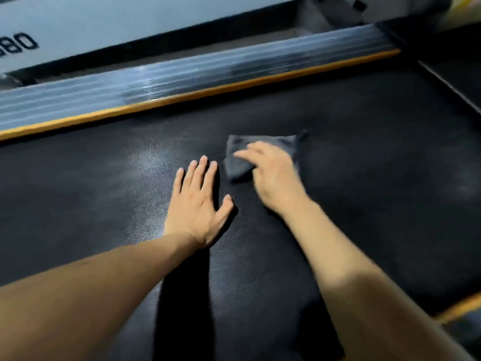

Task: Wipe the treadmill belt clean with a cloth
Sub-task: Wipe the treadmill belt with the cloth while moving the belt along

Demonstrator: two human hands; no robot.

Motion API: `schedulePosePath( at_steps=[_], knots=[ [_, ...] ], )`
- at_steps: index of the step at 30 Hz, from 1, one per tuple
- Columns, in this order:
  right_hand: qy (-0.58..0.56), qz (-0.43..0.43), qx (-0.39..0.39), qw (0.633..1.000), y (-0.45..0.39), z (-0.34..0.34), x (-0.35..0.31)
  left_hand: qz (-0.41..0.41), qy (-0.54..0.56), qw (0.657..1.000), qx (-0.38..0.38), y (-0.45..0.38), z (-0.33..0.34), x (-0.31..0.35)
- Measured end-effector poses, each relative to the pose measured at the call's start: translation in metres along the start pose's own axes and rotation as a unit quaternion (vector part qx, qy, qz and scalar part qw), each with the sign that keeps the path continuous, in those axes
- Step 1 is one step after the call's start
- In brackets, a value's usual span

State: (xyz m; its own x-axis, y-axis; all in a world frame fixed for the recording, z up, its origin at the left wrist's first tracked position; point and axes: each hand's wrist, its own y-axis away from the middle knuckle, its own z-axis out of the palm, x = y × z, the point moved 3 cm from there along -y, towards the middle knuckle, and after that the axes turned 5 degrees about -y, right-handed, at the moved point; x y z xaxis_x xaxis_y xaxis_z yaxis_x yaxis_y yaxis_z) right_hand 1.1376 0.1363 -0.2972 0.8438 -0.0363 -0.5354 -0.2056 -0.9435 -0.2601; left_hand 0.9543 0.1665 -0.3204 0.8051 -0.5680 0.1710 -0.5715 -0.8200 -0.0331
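Note:
The black textured treadmill belt point(364, 178) fills most of the view. A folded dark grey cloth point(238, 162) lies on it near the middle. My right hand point(273, 178) rests on top of the cloth, pressing it to the belt; the hand is blurred with motion. My left hand point(197, 204) lies flat on the belt just left of the cloth, fingers spread, holding nothing. Part of the cloth is hidden under my right hand.
A ribbed grey side rail point(182, 76) with an orange edge strip point(197, 95) runs along the belt's far side. Behind it is a pale panel point(130, 19) with dark lettering. Another orange strip point(460, 308) shows at the lower right.

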Motion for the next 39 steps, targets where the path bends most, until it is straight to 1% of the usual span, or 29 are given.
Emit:
schedulePosePath(
  at_steps=[2,3,4,5,6,8,9,10,11,12,14,15,17,18,19,21,22,23,24,26,28,31,33,34,35,36,38,39],
  knots=[
    [0.005,-0.018,-0.047,0.999,0.013,0.008,-0.024,-0.018,0.026,0.999,0.004,0.01,-0.004,-0.005],
    [0.02,-0.027,-0.063,0.997,0.015,0.004,-0.02,-0.022,0.028,0.999,0.002,0.017,-0.006,-0.009],
    [0.04,-0.022,-0.061,0.997,0.014,-0.004,-0.008,-0.013,0.022,1.0,-0.003,0.024,-0.007,-0.014],
    [0.057,0.004,-0.043,0.997,0.012,-0.014,0.01,0.011,0.011,1.0,-0.011,0.032,-0.009,-0.021],
    [0.076,0.055,-0.006,0.996,0.009,-0.026,0.031,0.039,0.0,0.999,-0.017,0.041,-0.01,-0.027],
    [0.096,0.166,0.062,0.98,0.007,-0.046,0.059,0.078,-0.009,0.997,-0.002,0.054,-0.013,-0.037],
    [0.092,0.196,0.072,0.974,0.009,-0.045,0.058,0.087,-0.009,0.996,-0.002,0.059,-0.013,-0.04],
    [0.079,0.202,0.071,0.974,0.013,-0.039,0.046,0.086,-0.009,0.996,-0.009,0.061,-0.011,-0.043],
    [0.066,0.177,0.065,0.98,0.017,-0.027,0.027,0.081,-0.01,0.997,-0.011,0.061,-0.008,-0.045],
    [0.049,0.133,0.053,0.988,0.024,-0.015,0.002,0.075,-0.011,0.997,-0.006,0.061,-0.006,-0.044],
    [0.023,0.047,0.004,0.999,0.043,0.011,-0.04,0.071,-0.019,0.997,-0.005,0.06,-0.006,-0.043],
    [0.019,0.017,-0.025,0.999,0.049,0.017,-0.052,0.075,-0.021,0.997,-0.006,0.059,-0.005,-0.043],
    [0.029,-0.009,-0.074,0.997,0.051,0.01,-0.045,0.079,-0.023,0.997,-0.005,0.058,-0.005,-0.045],
    [0.04,0.001,-0.071,0.997,0.05,-0.002,-0.028,0.079,-0.022,0.997,-0.004,0.059,-0.005,-0.045],
    [0.045,0.025,-0.047,0.998,0.049,-0.015,-0.007,0.078,-0.024,0.997,-0.002,0.059,-0.004,-0.044],
    [0.05,0.119,0.038,0.991,0.052,-0.046,0.042,0.07,-0.025,0.997,0.0,0.06,-0.003,-0.043],
    [0.054,0.166,0.063,0.983,0.058,-0.057,0.061,0.068,-0.026,0.997,0.0,0.06,-0.004,-0.044],
    [0.058,0.2,0.071,0.975,0.064,-0.063,0.072,0.07,-0.025,0.997,0.002,0.06,-0.005,-0.044],
    [0.056,0.212,0.072,0.973,0.067,-0.065,0.075,0.07,-0.025,0.997,0.003,0.061,-0.005,-0.043],
    [0.05,0.205,0.077,0.974,0.067,-0.061,0.062,0.068,-0.027,0.997,0.003,0.061,-0.006,-0.043],
    [0.031,0.174,0.067,0.982,0.068,-0.045,0.034,0.071,-0.023,0.997,-0.002,0.06,-0.005,-0.043],
    [0.011,0.046,0.001,0.999,0.087,-0.009,-0.027,0.07,-0.027,0.997,-0.006,0.058,-0.006,-0.042],
    [0.011,-0.008,-0.055,0.998,0.095,-0.008,-0.036,0.07,-0.024,0.997,-0.007,0.059,-0.007,-0.042],
    [0.021,-0.015,-0.059,0.998,0.096,-0.016,-0.026,0.07,-0.025,0.997,-0.007,0.059,-0.006,-0.043],
    [0.027,0.007,-0.041,0.999,0.098,-0.027,-0.008,0.072,-0.026,0.997,-0.007,0.059,-0.006,-0.043],
    [0.033,0.053,-0.005,0.998,0.102,-0.042,0.016,0.072,-0.026,0.997,-0.008,0.058,-0.005,-0.043],
    [0.056,0.171,0.075,0.981,0.114,-0.077,0.059,0.068,-0.027,0.997,-0.01,0.058,-0.006,-0.043],
    [0.066,0.214,0.088,0.971,0.12,-0.088,0.071,0.066,-0.026,0.997,-0.006,0.059,-0.005,-0.042]
  ],
)
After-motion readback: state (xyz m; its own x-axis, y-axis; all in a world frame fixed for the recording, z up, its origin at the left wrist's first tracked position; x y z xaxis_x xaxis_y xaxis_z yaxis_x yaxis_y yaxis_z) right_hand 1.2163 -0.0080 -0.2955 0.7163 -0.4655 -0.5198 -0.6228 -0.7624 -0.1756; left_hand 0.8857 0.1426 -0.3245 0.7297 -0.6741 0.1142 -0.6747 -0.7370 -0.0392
